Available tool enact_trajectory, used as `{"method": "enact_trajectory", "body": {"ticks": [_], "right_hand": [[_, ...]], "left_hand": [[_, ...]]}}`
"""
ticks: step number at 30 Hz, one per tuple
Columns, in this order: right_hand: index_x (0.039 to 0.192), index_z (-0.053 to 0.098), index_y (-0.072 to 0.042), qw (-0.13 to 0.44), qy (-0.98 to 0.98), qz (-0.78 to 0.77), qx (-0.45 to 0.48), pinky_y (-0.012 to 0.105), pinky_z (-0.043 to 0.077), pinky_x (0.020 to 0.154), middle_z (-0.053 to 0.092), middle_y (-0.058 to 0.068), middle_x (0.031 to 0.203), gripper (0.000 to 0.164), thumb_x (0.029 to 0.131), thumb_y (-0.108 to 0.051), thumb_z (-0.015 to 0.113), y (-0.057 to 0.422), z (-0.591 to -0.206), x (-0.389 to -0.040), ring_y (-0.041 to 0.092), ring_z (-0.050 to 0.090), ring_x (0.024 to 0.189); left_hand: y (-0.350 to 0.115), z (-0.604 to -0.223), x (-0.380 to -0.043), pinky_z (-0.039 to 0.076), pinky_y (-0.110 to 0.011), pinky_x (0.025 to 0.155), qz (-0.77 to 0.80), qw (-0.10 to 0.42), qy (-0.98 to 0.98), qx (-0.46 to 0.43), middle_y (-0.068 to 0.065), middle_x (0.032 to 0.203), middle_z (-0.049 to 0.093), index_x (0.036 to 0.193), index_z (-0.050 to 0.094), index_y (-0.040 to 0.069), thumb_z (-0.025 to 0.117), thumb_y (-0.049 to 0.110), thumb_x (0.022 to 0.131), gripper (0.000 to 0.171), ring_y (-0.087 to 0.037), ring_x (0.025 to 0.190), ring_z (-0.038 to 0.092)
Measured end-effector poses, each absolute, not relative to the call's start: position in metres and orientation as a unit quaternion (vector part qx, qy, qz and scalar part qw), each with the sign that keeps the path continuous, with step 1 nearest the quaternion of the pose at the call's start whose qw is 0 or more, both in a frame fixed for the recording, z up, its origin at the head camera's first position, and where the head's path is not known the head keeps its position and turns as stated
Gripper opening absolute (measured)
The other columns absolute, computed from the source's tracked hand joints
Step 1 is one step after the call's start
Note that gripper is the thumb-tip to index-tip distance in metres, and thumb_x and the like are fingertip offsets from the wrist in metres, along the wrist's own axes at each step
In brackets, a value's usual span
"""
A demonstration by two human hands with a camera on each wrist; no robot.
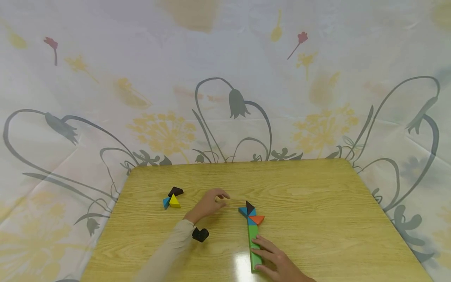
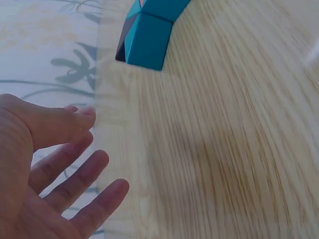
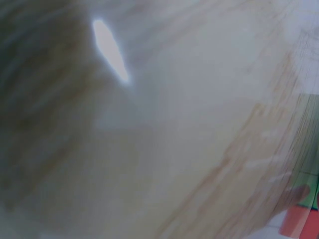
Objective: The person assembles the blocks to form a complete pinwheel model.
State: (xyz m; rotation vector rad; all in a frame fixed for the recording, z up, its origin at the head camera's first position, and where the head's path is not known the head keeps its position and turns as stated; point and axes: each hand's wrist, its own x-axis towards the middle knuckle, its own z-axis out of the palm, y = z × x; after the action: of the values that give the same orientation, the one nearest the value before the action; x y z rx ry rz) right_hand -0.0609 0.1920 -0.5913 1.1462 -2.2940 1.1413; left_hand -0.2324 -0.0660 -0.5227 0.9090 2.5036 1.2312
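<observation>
Flat blocks form a line on the table. It has long green blocks at the near end. Its far end is made of blue blocks, a black triangle and an orange triangle. My right hand rests its spread fingertips along the right side of the green blocks. To the left of the line, my left hand holds nothing, its fingers loosely bent and apart. The left wrist view shows that hand short of a blue block.
Toward the far left of the wooden table lie a dark block, a yellow triangle and a blue block. A small black object shows beside the left sleeve. Flower-printed cloth surrounds the table.
</observation>
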Motion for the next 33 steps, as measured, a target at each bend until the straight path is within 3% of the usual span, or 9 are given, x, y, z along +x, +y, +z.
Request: {"method": "enact_trajectory", "body": {"ticks": [12,20,23,27,29,33], "right_hand": [[0.124,0.06,0.002,0.148,-0.814,0.4,0.395,0.021,0.028,0.108,0.047,0.022,0.134,0.043,0.085,-0.011,0.071,0.195,-0.594,-0.059,0.027,0.036,0.134],[0.123,0.061,0.001,0.166,-0.809,0.4,0.397,0.02,0.03,0.107,0.049,0.022,0.133,0.043,0.084,-0.012,0.072,0.194,-0.595,-0.059,0.031,0.039,0.131],[0.124,0.06,0.001,0.157,-0.812,0.4,0.395,0.021,0.03,0.107,0.049,0.022,0.134,0.043,0.084,-0.012,0.072,0.194,-0.596,-0.059,0.03,0.038,0.132],[0.125,0.059,0.001,0.145,-0.813,0.402,0.394,0.022,0.029,0.107,0.047,0.021,0.135,0.043,0.085,-0.011,0.071,0.195,-0.595,-0.059,0.027,0.035,0.134],[0.125,0.059,0.002,0.145,-0.812,0.403,0.395,0.022,0.029,0.107,0.047,0.022,0.135,0.043,0.085,-0.01,0.071,0.195,-0.595,-0.059,0.028,0.035,0.134],[0.125,0.059,0.001,0.154,-0.81,0.401,0.399,0.022,0.03,0.107,0.047,0.021,0.135,0.044,0.084,-0.01,0.071,0.194,-0.594,-0.06,0.028,0.036,0.134]], "left_hand": [[-0.117,-0.509,-0.234,0.051,-0.048,0.081,0.415,0.037,0.88,0.229,-0.012,0.111,0.062,0.11,0.066,0.002,0.065,0.001,0.088,0.022,-0.036,0.103,0.056],[-0.146,-0.508,-0.244,0.048,-0.048,0.083,0.394,0.0,0.902,0.177,-0.017,0.118,0.059,0.111,0.066,0.002,0.065,-0.002,0.086,0.025,-0.037,0.108,0.052],[-0.158,-0.514,-0.247,0.049,-0.048,0.08,0.385,-0.015,0.908,0.165,-0.021,0.12,0.056,0.111,0.066,-0.001,0.063,-0.003,0.087,0.024,-0.037,0.098,0.055],[-0.17,-0.519,-0.25,0.045,-0.054,0.088,0.379,-0.022,0.914,0.141,-0.024,0.125,0.051,0.114,0.064,-0.003,0.064,0.0,0.087,0.027,-0.04,0.106,0.051],[-0.174,-0.521,-0.252,0.039,-0.059,0.094,0.377,-0.021,0.917,0.127,-0.026,0.128,0.048,0.117,0.062,-0.004,0.065,0.002,0.087,0.031,-0.045,0.119,0.041],[-0.177,-0.525,-0.254,0.037,-0.061,0.096,0.376,-0.019,0.922,0.084,-0.028,0.132,0.041,0.124,0.057,-0.004,0.067,0.009,0.087,0.04,-0.047,0.123,0.035]]}}
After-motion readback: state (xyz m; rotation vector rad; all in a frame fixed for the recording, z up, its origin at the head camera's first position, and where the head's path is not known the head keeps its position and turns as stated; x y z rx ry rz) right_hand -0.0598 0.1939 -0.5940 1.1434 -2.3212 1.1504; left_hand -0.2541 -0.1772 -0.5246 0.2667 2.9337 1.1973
